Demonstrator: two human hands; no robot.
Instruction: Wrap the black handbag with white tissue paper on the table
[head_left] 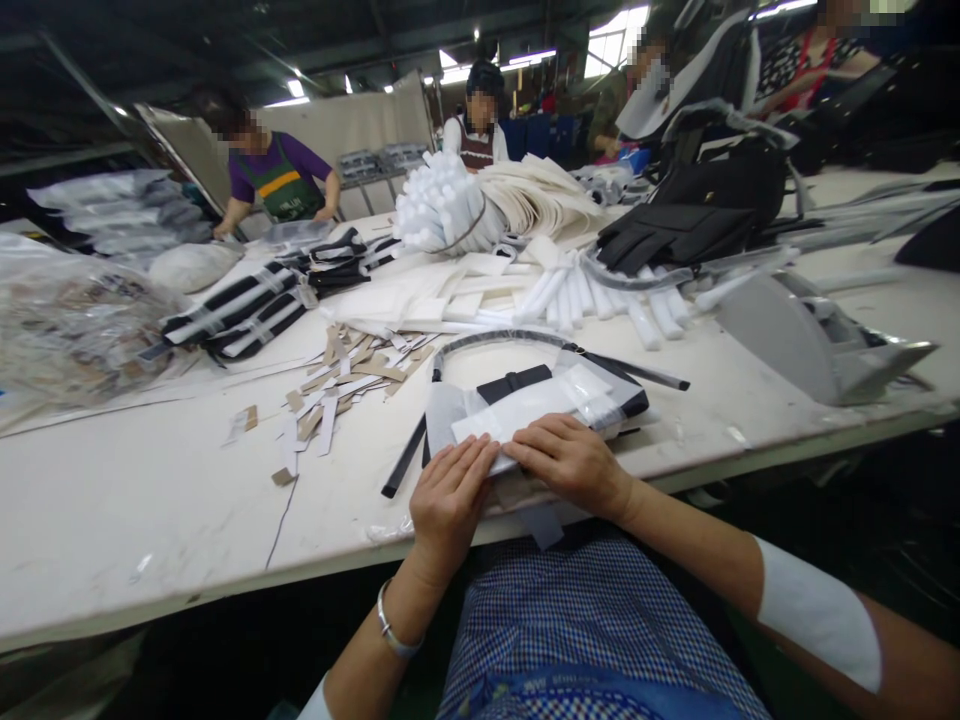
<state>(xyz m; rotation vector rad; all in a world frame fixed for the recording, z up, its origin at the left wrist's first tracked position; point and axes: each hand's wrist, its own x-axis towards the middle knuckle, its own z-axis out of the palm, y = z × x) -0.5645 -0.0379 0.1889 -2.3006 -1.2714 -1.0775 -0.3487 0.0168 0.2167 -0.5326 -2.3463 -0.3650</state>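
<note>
At the table's near edge lies a black handbag, partly wrapped in thin white packing material. A white foam sheet is folded over its front. My left hand grips the near edge of this sheet, fingers together and thumb hidden. Beside it, my right hand has its fingers curled over the same edge. The two hands nearly meet. A plastic-wrapped handle arches behind the bag, and dark strap ends stick out at both sides.
Cardboard strips lie scattered to the left, near wrapped black straps and a transparent plastic bag. White foam rolls, a tied foam bundle and black bags stand behind. Several co-workers are across the table.
</note>
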